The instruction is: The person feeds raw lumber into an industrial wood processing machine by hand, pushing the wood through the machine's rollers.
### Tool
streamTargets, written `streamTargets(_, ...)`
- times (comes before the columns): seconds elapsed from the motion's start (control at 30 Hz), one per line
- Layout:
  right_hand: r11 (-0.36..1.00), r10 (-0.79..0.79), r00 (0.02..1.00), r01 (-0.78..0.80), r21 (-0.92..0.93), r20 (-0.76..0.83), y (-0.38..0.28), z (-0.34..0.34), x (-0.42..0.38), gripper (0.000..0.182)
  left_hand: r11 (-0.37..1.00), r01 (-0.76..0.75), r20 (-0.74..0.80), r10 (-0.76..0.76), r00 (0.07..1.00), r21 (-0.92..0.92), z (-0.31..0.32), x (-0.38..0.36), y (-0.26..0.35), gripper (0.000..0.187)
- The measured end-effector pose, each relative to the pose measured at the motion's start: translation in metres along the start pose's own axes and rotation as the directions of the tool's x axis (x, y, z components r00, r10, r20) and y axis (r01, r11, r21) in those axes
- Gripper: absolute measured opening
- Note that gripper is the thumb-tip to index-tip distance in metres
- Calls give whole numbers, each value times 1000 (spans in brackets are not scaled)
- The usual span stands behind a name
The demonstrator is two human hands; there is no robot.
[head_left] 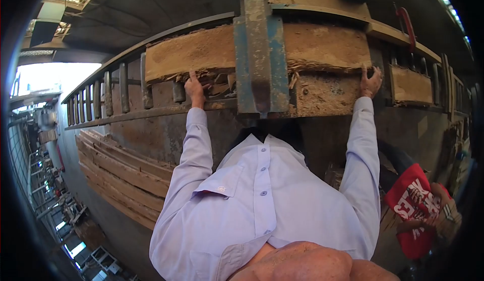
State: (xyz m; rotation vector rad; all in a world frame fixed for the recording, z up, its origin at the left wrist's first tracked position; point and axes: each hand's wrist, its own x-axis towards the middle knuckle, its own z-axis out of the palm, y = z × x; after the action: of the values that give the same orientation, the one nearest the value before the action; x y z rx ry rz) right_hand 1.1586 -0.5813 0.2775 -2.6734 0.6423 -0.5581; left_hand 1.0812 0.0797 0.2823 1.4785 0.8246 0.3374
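A long rough-sawn wooden board point(194, 52) with a splintered near edge lies crosswise on a roller conveyor. Its middle passes beneath the worn blue-and-grey arm of a machine point(259, 54). My left hand point(194, 89) holds the board's near edge to the left of that arm, fingers bent at the edge. At the board's right end, my right hand point(371, 83) grips the near corner, with some fingers curled beside it. Splintered bark and scraps point(222, 86) sit under the near edge. A sawdust-covered machine table point(325, 95) shows between the arm and my right hand.
Metal rollers point(124, 87) run left along the conveyor. A shorter wood piece point(411, 85) lies on the right section. A red clamp point(406, 26) is at the far rail. Stacked planks point(121, 175) lie at lower left. Another person in a red top point(416, 205) is at lower right.
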Motion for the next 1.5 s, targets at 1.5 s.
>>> streamTargets(1.5, -251, 609, 642, -400, 881, 465, 43, -102, -7, 48, 994, -30, -71, 38, 997, 108, -2, 15, 22, 65)
